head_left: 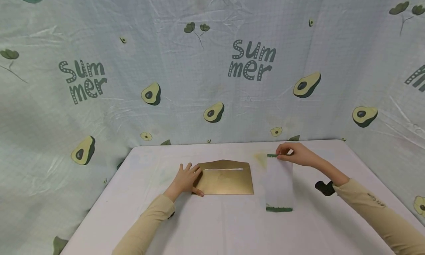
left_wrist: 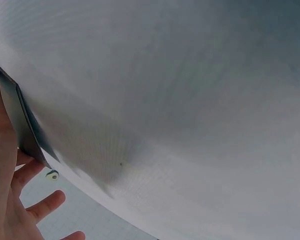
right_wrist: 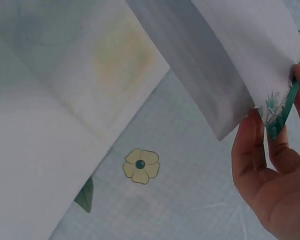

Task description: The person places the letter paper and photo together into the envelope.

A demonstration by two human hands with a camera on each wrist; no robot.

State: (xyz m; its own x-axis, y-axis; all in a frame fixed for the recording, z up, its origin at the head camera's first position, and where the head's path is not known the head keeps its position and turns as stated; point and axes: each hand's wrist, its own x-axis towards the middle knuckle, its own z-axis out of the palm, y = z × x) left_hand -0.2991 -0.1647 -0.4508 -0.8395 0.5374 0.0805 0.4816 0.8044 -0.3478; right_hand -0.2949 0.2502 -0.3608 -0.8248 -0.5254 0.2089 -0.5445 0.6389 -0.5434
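My left hand (head_left: 186,179) grips a gold envelope (head_left: 229,183) by its left side, thumb at the lower corner and a finger near the top. The envelope's flap points up, and a pale strip runs below it. The left wrist view catches the envelope (left_wrist: 20,117) edge-on beside the left hand (left_wrist: 7,185), other fingers spread. With fingertips and thumb, my right hand (head_left: 295,154) pinches the top edge of a white sheet of paper (head_left: 279,185) with green bands at both ends. Up close, the paper (right_wrist: 255,55) shows leaf print and overlapping layers beside the right hand (right_wrist: 285,175).
A white-covered table (head_left: 212,225) lies under both hands. Behind it hangs a pale curtain (head_left: 186,74) printed with avocados and lettering. A black object (head_left: 323,188) shows beside the right sleeve.
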